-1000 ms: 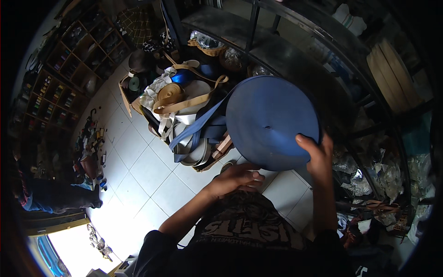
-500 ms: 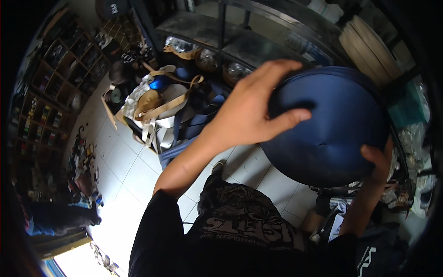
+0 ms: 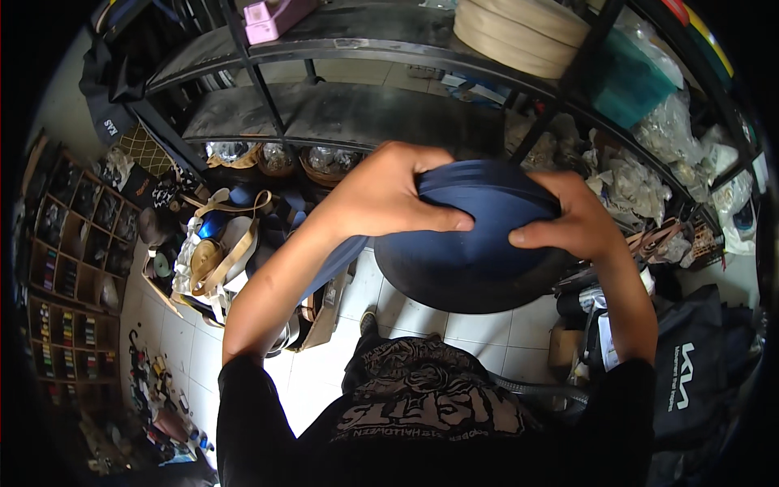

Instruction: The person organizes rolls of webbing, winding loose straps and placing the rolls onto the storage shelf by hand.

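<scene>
- The person's left hand (image 3: 385,195) is clasping the upper left edge of a wide blue roll (image 3: 466,264); its thumb is lying on the near face, and its fingers are curling over the far side, partly hidden from me.
- The right hand (image 3: 580,217) is gripping the upper right edge in the same manner.
- Both grips are closing around the thickness of the roll, and the two thumbs are pointing toward each other, apart.
- The roll is hanging tilted between the hands, its bigger part reaching below the thumbs.
- A blue strip (image 3: 337,264) is showing beside the left forearm.
- Farther left, a carton (image 3: 328,321) is standing near loose bands.
- Beyond, tan rolls (image 3: 519,36) are resting on a dark shelf (image 3: 365,45).
</scene>
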A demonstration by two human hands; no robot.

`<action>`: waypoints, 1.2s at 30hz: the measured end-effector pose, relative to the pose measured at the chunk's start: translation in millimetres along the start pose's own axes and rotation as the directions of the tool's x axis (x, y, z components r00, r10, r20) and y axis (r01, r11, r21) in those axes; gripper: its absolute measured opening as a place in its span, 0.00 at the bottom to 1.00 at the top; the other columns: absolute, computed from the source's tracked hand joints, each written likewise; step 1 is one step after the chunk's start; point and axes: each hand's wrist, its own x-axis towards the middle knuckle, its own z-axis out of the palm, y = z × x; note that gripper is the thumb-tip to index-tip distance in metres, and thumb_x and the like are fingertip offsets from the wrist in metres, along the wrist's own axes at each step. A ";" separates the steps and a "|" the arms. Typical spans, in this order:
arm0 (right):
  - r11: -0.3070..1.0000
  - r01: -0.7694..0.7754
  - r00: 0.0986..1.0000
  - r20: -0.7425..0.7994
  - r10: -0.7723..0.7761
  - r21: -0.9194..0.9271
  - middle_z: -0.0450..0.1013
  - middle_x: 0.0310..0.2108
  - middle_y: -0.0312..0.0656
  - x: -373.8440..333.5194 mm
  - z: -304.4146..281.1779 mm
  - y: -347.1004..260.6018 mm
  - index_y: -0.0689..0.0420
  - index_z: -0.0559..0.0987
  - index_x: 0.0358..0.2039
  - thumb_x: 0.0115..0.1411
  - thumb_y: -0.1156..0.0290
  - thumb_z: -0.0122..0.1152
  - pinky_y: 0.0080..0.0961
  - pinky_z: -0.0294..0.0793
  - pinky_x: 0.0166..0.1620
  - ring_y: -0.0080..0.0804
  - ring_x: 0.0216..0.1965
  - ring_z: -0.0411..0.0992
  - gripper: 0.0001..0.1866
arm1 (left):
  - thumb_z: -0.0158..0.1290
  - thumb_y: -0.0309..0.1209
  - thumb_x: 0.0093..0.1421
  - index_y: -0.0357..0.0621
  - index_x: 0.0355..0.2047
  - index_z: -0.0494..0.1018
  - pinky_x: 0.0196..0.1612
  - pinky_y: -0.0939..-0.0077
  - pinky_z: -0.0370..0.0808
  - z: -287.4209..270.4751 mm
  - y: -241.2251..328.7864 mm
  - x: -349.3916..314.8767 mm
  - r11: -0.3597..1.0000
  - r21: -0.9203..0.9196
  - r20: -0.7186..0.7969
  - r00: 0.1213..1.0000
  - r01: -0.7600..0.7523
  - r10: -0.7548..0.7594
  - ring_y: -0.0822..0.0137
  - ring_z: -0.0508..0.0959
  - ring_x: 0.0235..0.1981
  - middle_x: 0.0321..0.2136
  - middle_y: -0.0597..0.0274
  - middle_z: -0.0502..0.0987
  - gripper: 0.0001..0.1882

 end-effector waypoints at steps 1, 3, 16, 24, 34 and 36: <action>1.000 0.007 1.000 -0.001 -0.007 -0.023 0.78 0.34 0.41 1.0 -3.7 -2.2 0.65 0.77 0.42 0.45 0.69 0.71 0.22 0.72 0.41 0.25 0.34 0.75 0.24 | 0.68 0.31 0.44 0.36 0.31 0.78 0.34 0.78 0.74 0.2 1.8 -1.8 0.999 0.031 -0.035 0.999 0.025 -0.024 0.74 0.78 0.26 0.25 0.59 0.80 0.16; 1.000 0.023 0.997 -0.075 -0.024 -0.021 0.77 0.36 0.41 4.6 -4.7 -3.3 0.65 0.76 0.44 0.45 0.71 0.71 0.22 0.71 0.44 0.25 0.37 0.74 0.25 | 0.68 0.31 0.44 0.35 0.31 0.78 0.33 0.79 0.74 -2.2 12.4 -4.8 0.997 0.058 -0.097 0.994 0.059 -0.053 0.74 0.77 0.26 0.25 0.59 0.80 0.16; 0.384 0.555 0.806 -0.591 -0.029 0.738 0.67 0.55 0.47 47.2 44.3 119.8 0.62 0.66 0.57 0.58 0.69 0.62 0.31 0.64 0.59 0.34 0.56 0.66 0.28 | 0.67 0.27 0.46 0.31 0.31 0.78 0.33 0.82 0.74 -24.9 24.9 -12.8 0.983 -0.118 -0.514 0.838 0.141 -0.183 0.76 0.77 0.25 0.25 0.60 0.80 0.14; 0.754 0.180 0.978 -0.029 -0.209 0.632 0.57 0.63 0.47 101.1 205.2 93.8 0.58 0.53 0.65 0.52 0.70 0.68 0.38 0.50 0.68 0.36 0.66 0.52 0.44 | 0.66 0.27 0.47 0.28 0.33 0.77 0.32 0.80 0.76 -30.0 40.8 5.7 0.951 -0.297 -0.676 0.721 -0.079 -0.151 0.71 0.78 0.25 0.27 0.55 0.80 0.16; 0.703 0.217 0.975 -0.183 -0.125 0.677 0.67 0.28 0.33 100.5 225.9 83.3 0.62 0.64 0.58 0.59 0.81 0.49 0.17 0.57 0.23 0.14 0.19 0.55 0.25 | 0.64 0.28 0.49 0.28 0.36 0.76 0.33 0.79 0.75 -35.4 35.8 -2.4 0.937 -0.323 -0.772 0.611 -0.136 -0.178 0.70 0.78 0.25 0.28 0.55 0.79 0.17; 0.858 0.443 0.881 -0.302 -0.364 0.260 0.65 0.22 0.35 85.2 208.0 66.4 0.63 0.66 0.57 0.60 0.77 0.51 0.16 0.61 0.25 0.14 0.19 0.57 0.23 | 0.64 0.28 0.49 0.29 0.35 0.76 0.33 0.80 0.75 -38.5 31.8 -11.6 0.934 -0.335 -0.773 0.604 -0.126 -0.196 0.70 0.78 0.24 0.27 0.55 0.79 0.16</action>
